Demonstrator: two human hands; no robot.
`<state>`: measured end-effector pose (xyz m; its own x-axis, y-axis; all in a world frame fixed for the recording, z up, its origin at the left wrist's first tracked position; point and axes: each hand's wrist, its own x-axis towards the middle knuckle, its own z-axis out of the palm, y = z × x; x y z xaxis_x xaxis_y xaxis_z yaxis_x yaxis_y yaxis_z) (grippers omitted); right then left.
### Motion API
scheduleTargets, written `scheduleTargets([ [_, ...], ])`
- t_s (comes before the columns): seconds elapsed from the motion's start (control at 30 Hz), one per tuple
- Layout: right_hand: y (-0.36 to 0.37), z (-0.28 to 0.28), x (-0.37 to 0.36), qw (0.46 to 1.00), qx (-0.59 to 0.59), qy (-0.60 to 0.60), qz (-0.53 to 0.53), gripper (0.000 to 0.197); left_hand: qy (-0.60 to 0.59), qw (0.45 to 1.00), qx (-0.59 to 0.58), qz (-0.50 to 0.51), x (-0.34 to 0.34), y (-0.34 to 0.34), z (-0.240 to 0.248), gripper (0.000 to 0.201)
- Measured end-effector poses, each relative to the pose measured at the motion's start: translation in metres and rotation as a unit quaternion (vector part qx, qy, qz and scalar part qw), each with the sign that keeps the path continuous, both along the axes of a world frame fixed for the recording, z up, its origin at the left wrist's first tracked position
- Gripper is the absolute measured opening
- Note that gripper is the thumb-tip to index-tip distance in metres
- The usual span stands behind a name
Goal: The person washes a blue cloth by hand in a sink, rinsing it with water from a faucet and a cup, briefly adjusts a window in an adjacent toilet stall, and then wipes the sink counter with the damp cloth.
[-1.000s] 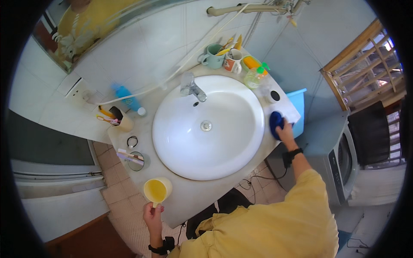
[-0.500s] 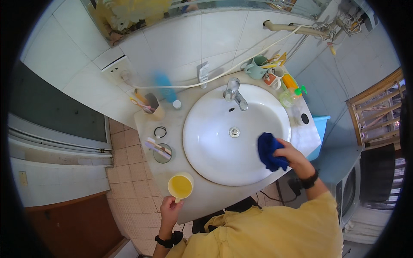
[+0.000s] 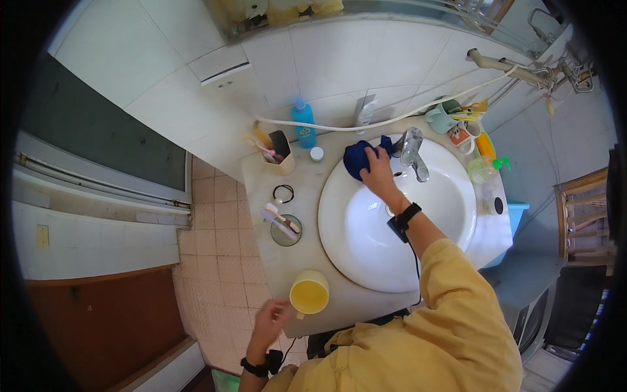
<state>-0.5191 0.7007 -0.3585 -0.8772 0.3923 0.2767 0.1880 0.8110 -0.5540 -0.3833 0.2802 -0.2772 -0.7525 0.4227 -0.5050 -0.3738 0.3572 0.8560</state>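
My right hand (image 3: pixel 380 175) is closed on a dark blue cloth (image 3: pixel 354 160) and presses it to the back left rim of the white sink (image 3: pixel 353 248), just left of the chrome faucet (image 3: pixel 411 149). At the counter's front left stands a yellow mug (image 3: pixel 309 292), its handle toward me. My left hand (image 3: pixel 270 321) is beside that handle and apart from it, slightly blurred, with nothing in its loosely bent fingers.
Left on the counter (image 3: pixel 297 179) are a toothbrush holder (image 3: pixel 282 163), a blue bottle (image 3: pixel 304 124), a white-lidded jar (image 3: pixel 317 154) and brushes on a round dish (image 3: pixel 285 238). Cups (image 3: pixel 441 116) and a green pump bottle (image 3: pixel 482 170) crowd the back right. A white hose (image 3: pixel 392 121) runs behind.
My right hand has carried the cloth from the sink's front right to its back left rim. My left hand has let go of the mug handle. The whole view has shifted.
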Motion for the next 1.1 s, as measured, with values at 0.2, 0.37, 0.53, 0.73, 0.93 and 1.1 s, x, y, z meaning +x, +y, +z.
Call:
scheduleTargets([
  [0.2,-0.088,0.019,0.046,0.979,-0.047,-0.048,0.193,0.058,0.2,0.976,-0.065,0.063,-0.094,0.016,-0.02,0.028],
  [0.37,-0.128,0.033,0.1,0.944,-0.027,-0.071,0.321,0.053,0.244,0.968,-0.062,0.022,-0.152,0.064,-0.035,0.035],
  [0.53,-0.145,0.021,0.115,0.915,0.079,-0.055,0.392,0.045,0.247,0.948,-0.158,-0.122,-0.18,0.069,-0.026,0.02],
  [0.73,-0.159,0.017,0.088,0.894,0.045,-0.085,0.439,0.054,0.193,0.964,-0.143,-0.117,-0.17,0.041,-0.051,0.02],
  [0.93,-0.168,0.016,0.067,0.905,0.052,-0.032,0.421,0.051,0.176,0.981,-0.08,-0.03,-0.166,0.03,-0.044,0.018],
  [1.1,-0.15,0.029,0.053,0.931,0.045,-0.108,0.346,0.051,0.186,0.981,-0.033,0.051,-0.157,0.036,-0.03,0.015],
])
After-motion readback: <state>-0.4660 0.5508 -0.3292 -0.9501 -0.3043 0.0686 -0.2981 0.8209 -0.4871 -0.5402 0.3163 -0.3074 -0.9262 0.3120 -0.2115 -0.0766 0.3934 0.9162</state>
